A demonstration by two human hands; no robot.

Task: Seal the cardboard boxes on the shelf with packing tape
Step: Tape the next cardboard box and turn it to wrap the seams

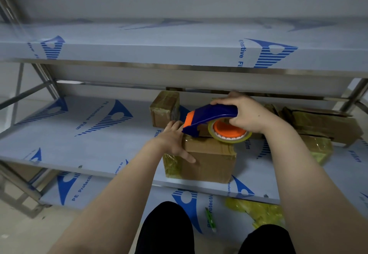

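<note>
Cardboard box [209, 160], front edge of middle shelf [79, 144]: left grip [175, 140] spread flat, pressing its top corner; right grip [249, 114] curled round tape dispenser [211, 117] over the top; risk: box slides under the pull, tape wrinkles off-seam.

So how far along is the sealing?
Done: the small brown cardboard box at the back looks taped. In hand: the right hand holds the blue-and-orange tape dispenser on the larger front cardboard box, left hand steadying it. Left: the flattened cardboard pile at right.
</note>
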